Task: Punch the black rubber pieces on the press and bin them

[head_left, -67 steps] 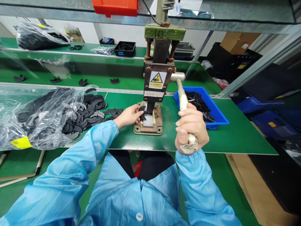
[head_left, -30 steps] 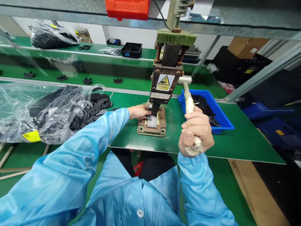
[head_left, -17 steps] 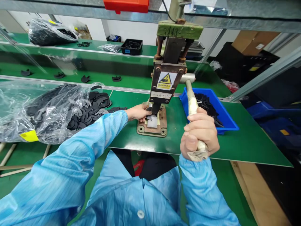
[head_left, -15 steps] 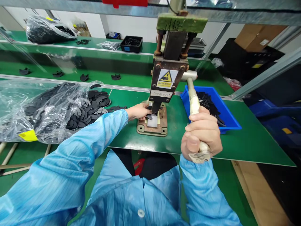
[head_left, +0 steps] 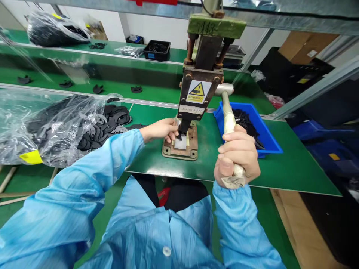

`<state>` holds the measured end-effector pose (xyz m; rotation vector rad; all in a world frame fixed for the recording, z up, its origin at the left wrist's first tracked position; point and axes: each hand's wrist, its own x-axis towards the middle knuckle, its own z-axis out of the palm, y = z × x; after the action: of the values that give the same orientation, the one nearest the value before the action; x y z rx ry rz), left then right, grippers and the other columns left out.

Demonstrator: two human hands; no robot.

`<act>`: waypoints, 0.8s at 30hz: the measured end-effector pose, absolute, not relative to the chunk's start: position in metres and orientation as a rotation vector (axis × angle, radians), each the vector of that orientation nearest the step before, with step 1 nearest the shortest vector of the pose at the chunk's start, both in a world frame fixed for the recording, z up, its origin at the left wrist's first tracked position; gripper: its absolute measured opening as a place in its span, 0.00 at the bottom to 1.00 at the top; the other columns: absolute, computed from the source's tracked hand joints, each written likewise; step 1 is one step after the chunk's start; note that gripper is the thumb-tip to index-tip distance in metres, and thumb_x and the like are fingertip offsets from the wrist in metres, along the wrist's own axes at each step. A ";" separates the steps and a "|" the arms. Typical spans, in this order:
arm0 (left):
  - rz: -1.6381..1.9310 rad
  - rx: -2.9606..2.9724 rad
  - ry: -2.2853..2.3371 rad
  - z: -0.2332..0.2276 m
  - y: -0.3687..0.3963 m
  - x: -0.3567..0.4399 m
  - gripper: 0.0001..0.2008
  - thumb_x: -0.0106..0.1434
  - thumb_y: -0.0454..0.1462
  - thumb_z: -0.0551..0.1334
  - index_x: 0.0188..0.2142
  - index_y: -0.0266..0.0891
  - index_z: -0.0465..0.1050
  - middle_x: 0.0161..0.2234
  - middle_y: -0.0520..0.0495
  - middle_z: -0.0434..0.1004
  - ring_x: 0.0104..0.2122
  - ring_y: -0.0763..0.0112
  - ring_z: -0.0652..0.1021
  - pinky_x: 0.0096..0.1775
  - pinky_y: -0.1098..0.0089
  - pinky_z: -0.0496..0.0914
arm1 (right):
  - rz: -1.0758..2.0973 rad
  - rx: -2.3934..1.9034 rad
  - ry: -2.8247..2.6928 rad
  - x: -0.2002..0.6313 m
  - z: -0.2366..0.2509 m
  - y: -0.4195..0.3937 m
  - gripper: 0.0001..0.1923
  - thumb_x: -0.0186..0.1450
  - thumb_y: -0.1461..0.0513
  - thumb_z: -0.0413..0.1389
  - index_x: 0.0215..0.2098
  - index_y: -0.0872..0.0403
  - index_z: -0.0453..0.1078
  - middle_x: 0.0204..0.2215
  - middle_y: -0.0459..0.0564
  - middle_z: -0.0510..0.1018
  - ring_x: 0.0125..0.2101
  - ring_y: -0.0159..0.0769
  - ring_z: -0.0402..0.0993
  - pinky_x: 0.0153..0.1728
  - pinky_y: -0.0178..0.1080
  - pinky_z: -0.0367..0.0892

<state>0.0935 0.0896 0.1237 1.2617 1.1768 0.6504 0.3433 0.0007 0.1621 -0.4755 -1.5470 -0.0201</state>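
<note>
two hands worked: my right hand (head_left: 237, 157) gripped the wrapped lever handle (head_left: 229, 123); my left hand (head_left: 161, 130) pinched a black flat part (head_left: 177, 136) under the brown metal press (head_left: 196, 93); fingertips risked crushing.

**Blue smock, bare hands**

The person wears a light blue smock (head_left: 157, 231) of thin, slightly shiny cloth with fine stripes. It fastens down the front with a pale round button (head_left: 166, 251). The long sleeves (head_left: 84, 186) crease at the elbows and gather at the wrists. Dark trousers (head_left: 182, 194) show below the hem. The left hand (head_left: 161, 130) and right hand (head_left: 237, 155) are ungloved.
</note>
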 end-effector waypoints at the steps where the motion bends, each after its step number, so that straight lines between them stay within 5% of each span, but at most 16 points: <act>1: 0.626 1.313 1.150 0.127 0.090 0.081 0.12 0.70 0.45 0.68 0.40 0.38 0.73 0.40 0.42 0.83 0.29 0.72 0.81 0.27 0.73 0.73 | -0.015 -0.474 -1.546 0.343 0.162 0.001 0.13 0.70 0.56 0.59 0.28 0.50 0.67 0.27 0.41 0.76 0.40 0.38 0.80 0.59 0.64 0.76; 6: 0.558 1.785 1.585 0.142 0.104 -0.001 0.16 0.68 0.46 0.66 0.50 0.39 0.80 0.44 0.44 0.85 0.39 0.65 0.82 0.40 0.69 0.75 | -0.020 -0.446 -1.519 0.342 0.161 0.005 0.13 0.69 0.55 0.60 0.28 0.50 0.68 0.26 0.41 0.76 0.40 0.38 0.81 0.58 0.63 0.76; 14: -0.242 2.271 1.713 0.121 0.112 -0.044 0.32 0.64 0.48 0.68 0.66 0.44 0.76 0.64 0.40 0.78 0.62 0.54 0.77 0.61 0.66 0.69 | -0.067 -0.416 -1.402 0.332 0.160 0.013 0.17 0.68 0.52 0.60 0.25 0.51 0.65 0.22 0.41 0.71 0.35 0.38 0.79 0.53 0.62 0.76; 24: -0.096 2.210 1.619 0.116 0.129 -0.048 0.19 0.63 0.42 0.67 0.52 0.43 0.84 0.46 0.48 0.87 0.43 0.65 0.82 0.45 0.74 0.71 | -0.095 -0.402 -1.357 0.329 0.160 0.017 0.19 0.66 0.52 0.60 0.23 0.51 0.63 0.21 0.40 0.70 0.33 0.37 0.78 0.51 0.60 0.76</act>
<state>-0.0479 0.1290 0.1164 2.2104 1.6192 -0.0961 0.3293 0.0173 0.1599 -0.4016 -1.3565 -0.0955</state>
